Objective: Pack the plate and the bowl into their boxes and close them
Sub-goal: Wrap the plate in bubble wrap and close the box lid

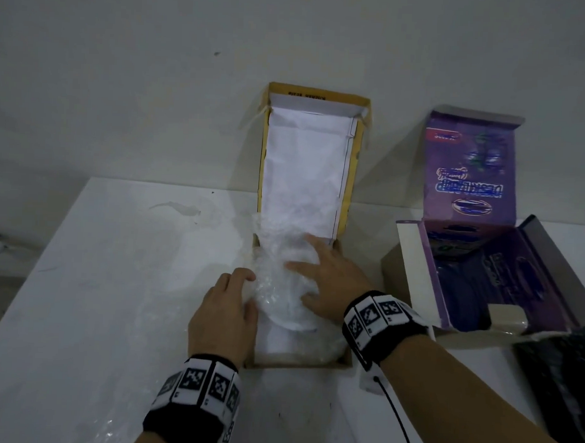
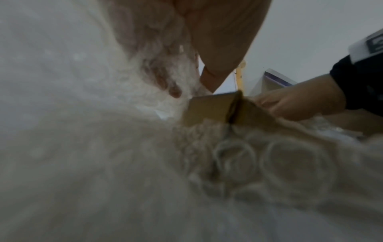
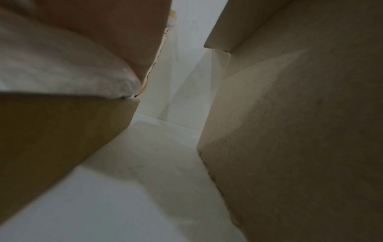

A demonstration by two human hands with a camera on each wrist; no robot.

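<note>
A white dish [image 1: 289, 315] wrapped in bubble wrap [image 1: 276, 273] lies in the open brown box [image 1: 299, 362], whose yellow-edged lid [image 1: 306, 162] stands upright against the wall. I cannot tell whether it is the plate or the bowl. My left hand [image 1: 245, 286] grips the wrap's left edge at the box wall; in the left wrist view the fingers [image 2: 165, 78] show through the bubble wrap [image 2: 259, 160]. My right hand [image 1: 302, 274] lies flat, fingers spread, pressing on the wrap. The purple box [image 1: 431, 286] stands open to the right with a dark dish [image 1: 467, 293] inside.
The white table [image 1: 116, 281] has its left edge near the floor drop. Loose bubble wrap [image 1: 88, 416] lies at the front left. A dark patterned sheet [image 1: 561, 380] sits at the right edge. A narrow gap of table [image 3: 145, 180] separates the two boxes.
</note>
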